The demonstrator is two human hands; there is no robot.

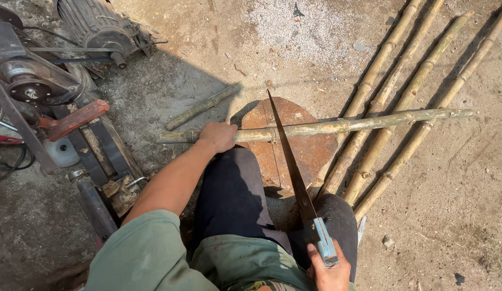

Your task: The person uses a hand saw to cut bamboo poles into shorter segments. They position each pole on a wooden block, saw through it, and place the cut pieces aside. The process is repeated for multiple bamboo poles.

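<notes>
I see four bamboo poles (394, 116) lying on dirt, a short bamboo offcut (202, 106), a belt-driven machine (30, 81), a ribbed motor (97, 24)

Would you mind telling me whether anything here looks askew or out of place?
Little stands out. A short cut bamboo piece lies alone on the dirt, apart from the long bamboo poles. The left hand pins a bamboo pole across a round rusty block; the right hand holds a blue-handled saw.

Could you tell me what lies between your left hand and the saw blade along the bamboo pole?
In the head view, only a bare stretch of the bamboo pole runs from the left hand to the saw blade, resting on the reddish-brown block.
</notes>
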